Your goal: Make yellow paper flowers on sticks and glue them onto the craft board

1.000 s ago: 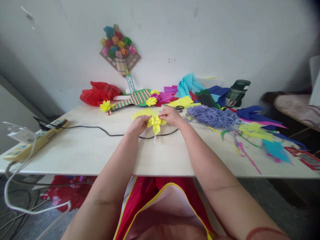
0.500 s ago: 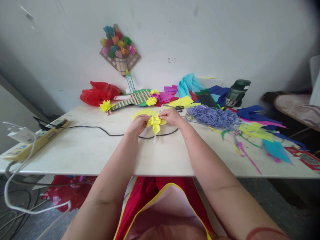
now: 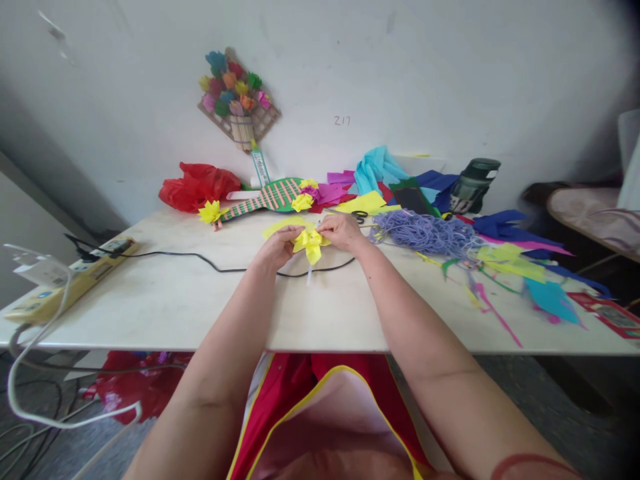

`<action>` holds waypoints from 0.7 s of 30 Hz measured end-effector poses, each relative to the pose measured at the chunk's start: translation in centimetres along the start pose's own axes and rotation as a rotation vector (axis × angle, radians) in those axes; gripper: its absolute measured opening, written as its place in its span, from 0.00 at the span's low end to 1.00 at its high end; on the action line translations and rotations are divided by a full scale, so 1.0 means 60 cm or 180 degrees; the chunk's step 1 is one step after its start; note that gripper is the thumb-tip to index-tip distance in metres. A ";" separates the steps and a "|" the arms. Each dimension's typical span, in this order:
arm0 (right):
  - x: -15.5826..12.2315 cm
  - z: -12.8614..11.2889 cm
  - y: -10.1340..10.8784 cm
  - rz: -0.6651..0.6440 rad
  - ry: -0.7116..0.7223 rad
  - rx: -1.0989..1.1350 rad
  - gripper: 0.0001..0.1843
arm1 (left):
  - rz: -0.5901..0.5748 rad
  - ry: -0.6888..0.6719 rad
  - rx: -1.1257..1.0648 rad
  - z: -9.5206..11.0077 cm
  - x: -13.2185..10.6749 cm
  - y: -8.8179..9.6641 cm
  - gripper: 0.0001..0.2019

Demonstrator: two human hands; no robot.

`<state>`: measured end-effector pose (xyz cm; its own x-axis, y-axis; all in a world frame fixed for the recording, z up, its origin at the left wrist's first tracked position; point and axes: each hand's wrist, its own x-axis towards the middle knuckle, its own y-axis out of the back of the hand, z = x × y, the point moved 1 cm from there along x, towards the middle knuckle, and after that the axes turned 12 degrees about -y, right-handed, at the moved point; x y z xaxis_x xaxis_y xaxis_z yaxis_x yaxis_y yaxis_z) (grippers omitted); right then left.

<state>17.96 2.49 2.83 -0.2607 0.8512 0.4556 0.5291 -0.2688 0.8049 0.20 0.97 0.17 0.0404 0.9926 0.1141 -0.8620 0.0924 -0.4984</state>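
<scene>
This is looking like a craft workspace: coloured paper (image 3: 379, 168), scissors (image 3: 359, 217) and tangled string (image 3: 425, 232) are lying on a table (image 3: 175, 313), while handmade flowers (image 3: 231, 81) are hanging on the wall (image 3: 410, 60).

yellow paper flower (image 3: 311, 245) pinched between two hands

the flower is a single bright yellow, apparently of thin, crinkled paper. its middle is bunched and creased, and petals spread outward from it. the clearest petal points down toward the near edge of the counter (image 3: 327, 313), broad above and narrowing to a tip; another reaches out below the right hand (image 3: 343, 233). fingers of the left hand (image 3: 281, 247) grip the opposite side. a pale, narrow piece (image 3: 309, 275) shows just below the lowest petal; whether it joins the flower cannot be told.
</scene>
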 end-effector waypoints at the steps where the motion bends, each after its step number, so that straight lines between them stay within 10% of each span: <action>1: 0.000 0.000 0.000 -0.0004 0.0007 0.0008 0.13 | -0.0009 -0.0011 0.0004 0.000 0.000 0.000 0.05; 21: 0.003 0.015 -0.005 -0.0739 -0.0116 0.0253 0.14 | -0.0256 -0.0020 0.0425 -0.003 0.004 0.007 0.03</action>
<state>18.48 3.10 2.32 -0.3541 0.9021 0.2467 0.5207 -0.0290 0.8533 -0.05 1.27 -0.16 0.1092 0.9819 0.1547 -0.9157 0.1599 -0.3688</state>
